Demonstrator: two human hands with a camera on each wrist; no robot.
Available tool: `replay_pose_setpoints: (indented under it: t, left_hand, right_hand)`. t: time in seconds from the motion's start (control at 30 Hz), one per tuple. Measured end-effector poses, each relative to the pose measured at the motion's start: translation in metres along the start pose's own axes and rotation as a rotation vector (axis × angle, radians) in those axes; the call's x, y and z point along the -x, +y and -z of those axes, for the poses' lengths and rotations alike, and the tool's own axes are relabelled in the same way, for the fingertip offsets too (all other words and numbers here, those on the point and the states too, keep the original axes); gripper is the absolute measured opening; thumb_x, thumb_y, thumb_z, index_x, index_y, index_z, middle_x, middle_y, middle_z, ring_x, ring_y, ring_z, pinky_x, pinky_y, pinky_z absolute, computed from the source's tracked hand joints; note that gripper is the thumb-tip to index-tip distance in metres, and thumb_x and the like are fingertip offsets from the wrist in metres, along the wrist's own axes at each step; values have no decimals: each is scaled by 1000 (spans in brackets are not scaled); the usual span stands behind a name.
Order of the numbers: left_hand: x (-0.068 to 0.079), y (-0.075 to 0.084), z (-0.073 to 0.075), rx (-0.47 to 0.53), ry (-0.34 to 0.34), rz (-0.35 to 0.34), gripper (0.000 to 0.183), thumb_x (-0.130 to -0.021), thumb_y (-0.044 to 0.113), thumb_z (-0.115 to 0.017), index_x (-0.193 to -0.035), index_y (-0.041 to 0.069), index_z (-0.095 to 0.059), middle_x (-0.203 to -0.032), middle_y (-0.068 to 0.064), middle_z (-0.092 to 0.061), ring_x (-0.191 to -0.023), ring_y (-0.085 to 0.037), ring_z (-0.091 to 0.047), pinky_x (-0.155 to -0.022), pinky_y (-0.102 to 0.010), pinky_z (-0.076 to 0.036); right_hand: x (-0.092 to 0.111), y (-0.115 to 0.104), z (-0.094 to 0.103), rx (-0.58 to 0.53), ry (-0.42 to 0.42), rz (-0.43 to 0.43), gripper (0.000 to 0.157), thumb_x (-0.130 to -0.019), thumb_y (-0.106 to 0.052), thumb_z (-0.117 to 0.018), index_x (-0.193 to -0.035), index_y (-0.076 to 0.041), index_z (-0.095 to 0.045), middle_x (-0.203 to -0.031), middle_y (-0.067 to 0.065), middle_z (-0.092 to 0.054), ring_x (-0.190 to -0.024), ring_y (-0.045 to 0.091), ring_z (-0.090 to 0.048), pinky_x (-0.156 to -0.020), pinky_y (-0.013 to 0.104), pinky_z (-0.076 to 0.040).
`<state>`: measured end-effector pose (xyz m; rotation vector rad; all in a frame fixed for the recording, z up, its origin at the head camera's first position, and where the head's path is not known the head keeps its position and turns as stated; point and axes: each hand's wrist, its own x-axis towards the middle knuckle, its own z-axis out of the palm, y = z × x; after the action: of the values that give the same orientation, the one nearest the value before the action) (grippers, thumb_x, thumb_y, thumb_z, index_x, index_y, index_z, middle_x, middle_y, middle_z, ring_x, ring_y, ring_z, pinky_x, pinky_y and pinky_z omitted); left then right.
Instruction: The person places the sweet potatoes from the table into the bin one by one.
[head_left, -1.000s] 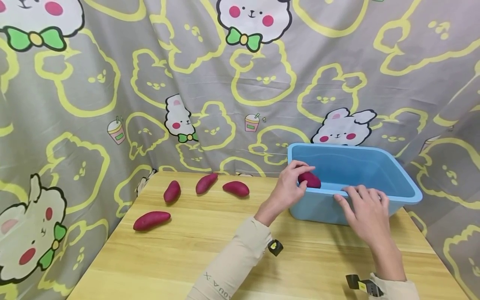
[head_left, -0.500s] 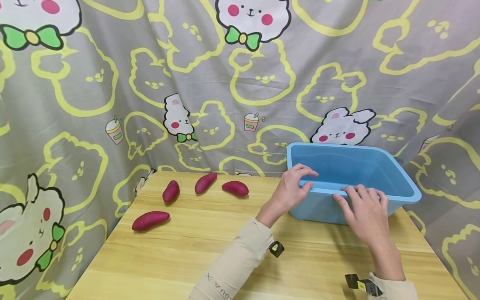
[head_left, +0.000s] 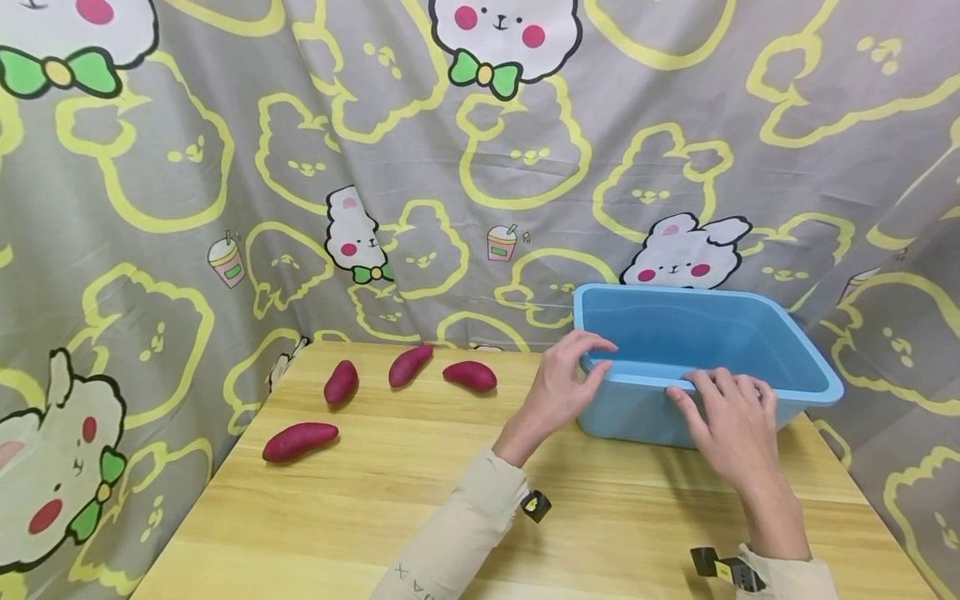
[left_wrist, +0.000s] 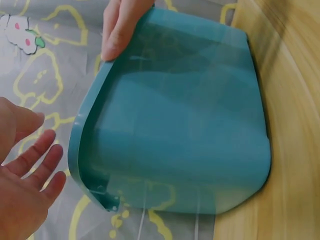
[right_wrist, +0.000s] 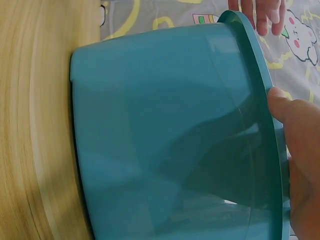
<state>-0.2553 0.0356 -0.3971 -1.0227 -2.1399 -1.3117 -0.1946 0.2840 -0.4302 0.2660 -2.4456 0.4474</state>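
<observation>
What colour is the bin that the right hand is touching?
The bin is light blue, best seen in the head view; wrist views look teal.

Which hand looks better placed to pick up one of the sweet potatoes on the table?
Probably the left hand: it holds nothing and is nearer the four sweet potatoes on the table. The right hand grips the blue bin by its near rim, farther from them.

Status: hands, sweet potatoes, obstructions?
Left hand empty, near blue plastic bin. Right hand gripping its rim. Four purple sweet potatoes on wooden table. No obstruction seen.
</observation>
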Motion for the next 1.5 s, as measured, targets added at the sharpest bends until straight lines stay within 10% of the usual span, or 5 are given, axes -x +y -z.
replay_pose_setpoints:
  t: [0.43,1.5]
  left_hand:
    - [21,-11,10,46,139,-7,27,-96,1,-68,-123,4,-67,-119,-8,-67,-112,-17,-63,-101,-37,-51]
    - [46,-51,26,-96,220,13,22,-93,2,-71,-114,6,-72,-117,-7,-65,-117,-21,-60,-106,-34,-45]
  right_hand:
    - [5,4,0,-9,-6,-1,35,-100,-36,-66,-116,-4,-66,-115,23,-61,-113,47,-45,-103,71,-19]
    - [-1,2,1,-2,8,21,31,-97,-32,-70,-114,-6,-67,-111,21,-63,-111,46,-49,-102,70,-22]
